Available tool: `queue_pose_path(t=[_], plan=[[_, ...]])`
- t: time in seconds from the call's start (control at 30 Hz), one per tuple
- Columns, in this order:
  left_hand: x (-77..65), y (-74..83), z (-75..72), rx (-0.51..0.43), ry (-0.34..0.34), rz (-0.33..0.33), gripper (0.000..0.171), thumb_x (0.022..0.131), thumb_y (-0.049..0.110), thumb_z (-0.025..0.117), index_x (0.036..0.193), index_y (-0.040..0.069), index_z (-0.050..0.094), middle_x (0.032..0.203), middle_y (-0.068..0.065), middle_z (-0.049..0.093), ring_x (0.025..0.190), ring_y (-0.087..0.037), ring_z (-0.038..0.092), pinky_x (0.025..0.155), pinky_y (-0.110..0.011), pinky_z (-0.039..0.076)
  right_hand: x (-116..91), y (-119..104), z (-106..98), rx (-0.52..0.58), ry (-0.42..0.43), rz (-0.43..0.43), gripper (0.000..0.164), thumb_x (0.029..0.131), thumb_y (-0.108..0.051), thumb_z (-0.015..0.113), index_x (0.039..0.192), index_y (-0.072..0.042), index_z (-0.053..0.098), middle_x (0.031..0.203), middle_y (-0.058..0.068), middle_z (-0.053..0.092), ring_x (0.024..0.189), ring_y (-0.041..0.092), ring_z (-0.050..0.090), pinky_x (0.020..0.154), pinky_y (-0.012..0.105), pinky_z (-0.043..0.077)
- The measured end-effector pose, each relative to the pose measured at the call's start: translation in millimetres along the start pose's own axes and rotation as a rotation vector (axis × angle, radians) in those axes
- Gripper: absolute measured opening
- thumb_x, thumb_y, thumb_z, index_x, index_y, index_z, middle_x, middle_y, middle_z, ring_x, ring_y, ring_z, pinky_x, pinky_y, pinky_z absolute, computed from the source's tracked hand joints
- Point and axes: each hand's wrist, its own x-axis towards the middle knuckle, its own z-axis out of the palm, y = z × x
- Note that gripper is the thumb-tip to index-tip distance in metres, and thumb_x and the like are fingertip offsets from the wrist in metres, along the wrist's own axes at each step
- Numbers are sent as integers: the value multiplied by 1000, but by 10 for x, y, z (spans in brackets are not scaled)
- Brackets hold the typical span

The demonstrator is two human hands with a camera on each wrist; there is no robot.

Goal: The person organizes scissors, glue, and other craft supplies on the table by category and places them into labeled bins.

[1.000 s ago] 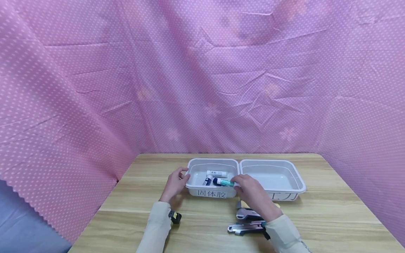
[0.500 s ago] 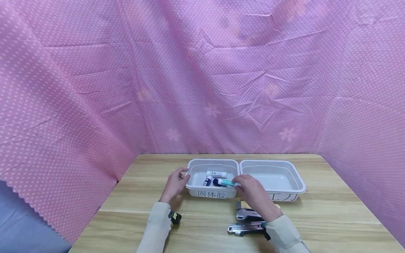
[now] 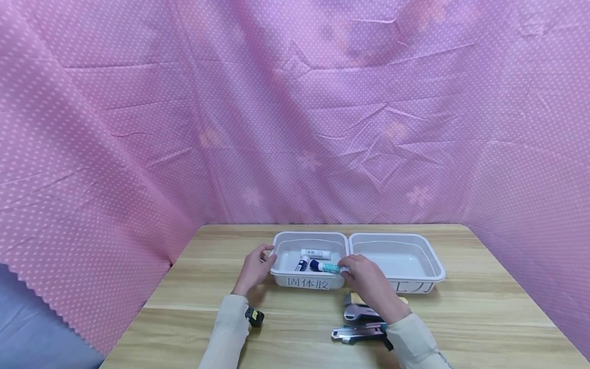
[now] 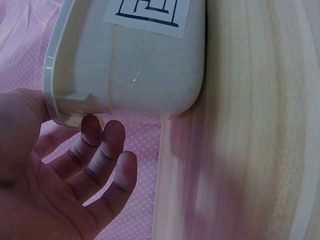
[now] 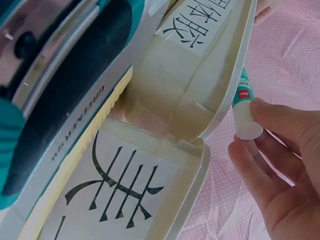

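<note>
While the left hand (image 3: 255, 267) grips the rim of the left white rectangular plastic bin (image 3: 309, 233) near the pale wooden desk's (image 3: 193, 307) far edge, the right hand (image 3: 366, 277) pinches the green-and-white cylindrical plastic glue stick (image 3: 330, 268) by its white end at that bin's front right corner; expect a light, stiff, smooth tube: hold it mid-barrel

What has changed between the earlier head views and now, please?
Almost nothing: at most, the teal glue stick has shifted slightly in the right hand, which still pinches it. The left hand stays at the left bin, and the cutters lie where they were.
</note>
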Motion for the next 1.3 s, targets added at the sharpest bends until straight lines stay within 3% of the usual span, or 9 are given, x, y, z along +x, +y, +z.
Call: queue_pose_path(t=[0.37, 1.3], plan=[[9, -20, -4, 8, 6, 5, 38, 101, 18, 64, 137, 5, 61, 87, -8, 62, 71, -17, 58, 61, -27, 51, -7, 6, 11, -41, 23, -37, 25, 84, -7, 83, 108, -12, 76, 108, 1, 76, 96, 16, 71, 81, 33, 60], [6, -31, -5, 2, -1, 33, 39, 101, 18, 63, 137, 3, 60, 87, -9, 63, 73, -17, 59, 61, -29, 53, -9, 25, 0, -106, 47, -33, 24, 83, -13, 85, 105, -16, 76, 104, -1, 74, 84, 9, 68, 69, 24, 58]])
